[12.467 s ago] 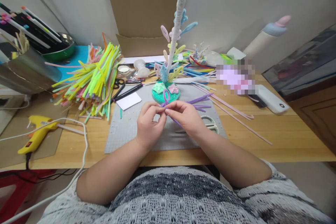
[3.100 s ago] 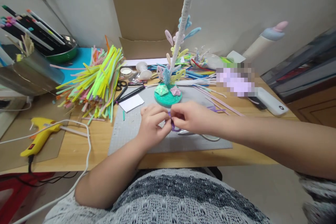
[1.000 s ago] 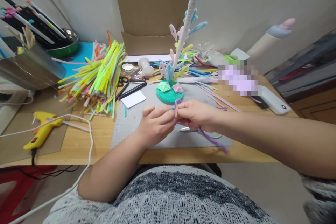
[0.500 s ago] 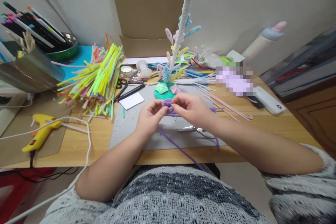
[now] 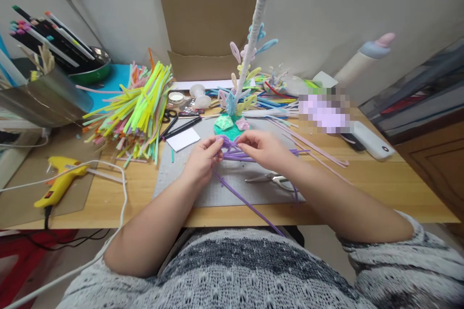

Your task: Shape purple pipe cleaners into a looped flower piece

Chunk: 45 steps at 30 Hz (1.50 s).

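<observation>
L hand [image 5: 201, 161] has thumb and forefinger pinched on the left side of the purple piece [image 5: 229, 142], a small knot of loops. R hand [image 5: 270, 147] seems to nip its right side, thumb to forefinger — prob. so the loops stay steady and in shape between both sets of tips. Piece sits up off the mat [image 5: 174, 181], just this side of the green base [image 5: 234, 131].

Spare stems [image 5: 250, 157] lie just below the R fingertips, approx. within easy reach. Scissors [image 5: 271, 177] lie nearer the body than the R fingers, blades towards the L hand; handles partly hidden by the R forearm. Glue gun [image 5: 60, 181] is well left of the L fingers, likely parked clear of the work.

Hard to tell: the long strand [image 5: 250, 207] runs from below the L fingers past the table edge — can't see if it joins the piece, as L hand covers that bit. Curled lower fingers of R hand are unclear. Pixelated patch beyond R hand: unreadable.
</observation>
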Each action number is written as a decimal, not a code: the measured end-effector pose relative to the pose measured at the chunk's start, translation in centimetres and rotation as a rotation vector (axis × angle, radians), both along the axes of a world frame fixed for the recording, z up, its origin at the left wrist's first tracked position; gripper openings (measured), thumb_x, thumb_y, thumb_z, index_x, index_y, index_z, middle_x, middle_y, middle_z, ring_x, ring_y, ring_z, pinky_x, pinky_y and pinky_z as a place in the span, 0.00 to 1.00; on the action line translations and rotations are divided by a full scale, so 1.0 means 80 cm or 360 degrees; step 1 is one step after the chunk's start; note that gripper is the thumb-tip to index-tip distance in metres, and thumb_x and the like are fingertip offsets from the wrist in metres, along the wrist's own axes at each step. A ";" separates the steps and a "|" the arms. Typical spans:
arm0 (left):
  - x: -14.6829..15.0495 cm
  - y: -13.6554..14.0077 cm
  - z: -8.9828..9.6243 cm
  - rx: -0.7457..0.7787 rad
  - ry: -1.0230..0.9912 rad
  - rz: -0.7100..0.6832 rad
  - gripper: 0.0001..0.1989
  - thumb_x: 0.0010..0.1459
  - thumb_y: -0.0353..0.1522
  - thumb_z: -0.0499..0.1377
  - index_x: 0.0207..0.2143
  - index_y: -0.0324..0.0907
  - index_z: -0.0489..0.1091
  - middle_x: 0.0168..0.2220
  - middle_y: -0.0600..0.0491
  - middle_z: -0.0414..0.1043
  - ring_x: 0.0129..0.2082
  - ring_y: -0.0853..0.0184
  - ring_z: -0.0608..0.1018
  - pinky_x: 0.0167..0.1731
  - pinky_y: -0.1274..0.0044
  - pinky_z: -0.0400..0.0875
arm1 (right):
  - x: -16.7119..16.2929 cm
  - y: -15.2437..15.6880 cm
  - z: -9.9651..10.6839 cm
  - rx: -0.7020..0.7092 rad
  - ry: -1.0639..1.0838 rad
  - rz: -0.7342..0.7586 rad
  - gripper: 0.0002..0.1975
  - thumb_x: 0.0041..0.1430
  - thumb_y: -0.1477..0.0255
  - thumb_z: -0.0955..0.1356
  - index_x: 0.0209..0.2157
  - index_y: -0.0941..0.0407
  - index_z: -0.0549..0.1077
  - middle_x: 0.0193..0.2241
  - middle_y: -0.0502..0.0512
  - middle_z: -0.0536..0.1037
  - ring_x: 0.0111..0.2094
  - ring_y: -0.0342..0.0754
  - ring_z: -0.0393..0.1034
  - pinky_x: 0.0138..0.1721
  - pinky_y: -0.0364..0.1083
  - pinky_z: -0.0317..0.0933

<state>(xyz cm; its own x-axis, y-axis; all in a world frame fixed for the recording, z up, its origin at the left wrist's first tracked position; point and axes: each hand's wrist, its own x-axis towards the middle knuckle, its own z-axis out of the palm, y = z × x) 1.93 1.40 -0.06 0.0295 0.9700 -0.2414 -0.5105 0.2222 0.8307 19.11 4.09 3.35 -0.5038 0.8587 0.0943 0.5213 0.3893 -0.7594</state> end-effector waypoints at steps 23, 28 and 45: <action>-0.006 0.008 -0.010 -0.0026 0.0053 0.0443 0.17 0.36 0.37 0.69 0.27 0.37 0.72 0.25 0.54 0.72 0.26 0.72 0.74 0.27 0.79 0.69 | 0.097 -0.001 0.043 0.0585 -0.0702 -0.0285 0.10 0.57 0.70 0.62 0.29 0.56 0.73 0.26 0.55 0.74 0.29 0.48 0.68 0.31 0.46 0.60; -0.003 0.005 -0.009 -0.0046 -0.0021 0.0359 0.16 0.36 0.37 0.69 0.26 0.37 0.72 0.25 0.54 0.73 0.26 0.73 0.74 0.28 0.80 0.69 | 0.049 -0.024 0.033 0.1293 0.0250 -0.0336 0.08 0.58 0.75 0.63 0.38 0.54 0.71 0.35 0.56 0.76 0.38 0.49 0.71 0.40 0.49 0.65; -0.001 -0.005 0.000 0.0018 0.0058 0.0289 0.13 0.41 0.37 0.68 0.27 0.38 0.73 0.25 0.54 0.73 0.25 0.73 0.73 0.29 0.79 0.70 | -0.008 -0.043 -0.034 0.1784 0.0285 0.0766 0.06 0.54 0.78 0.67 0.35 0.61 0.74 0.34 0.60 0.78 0.34 0.46 0.70 0.34 0.46 0.69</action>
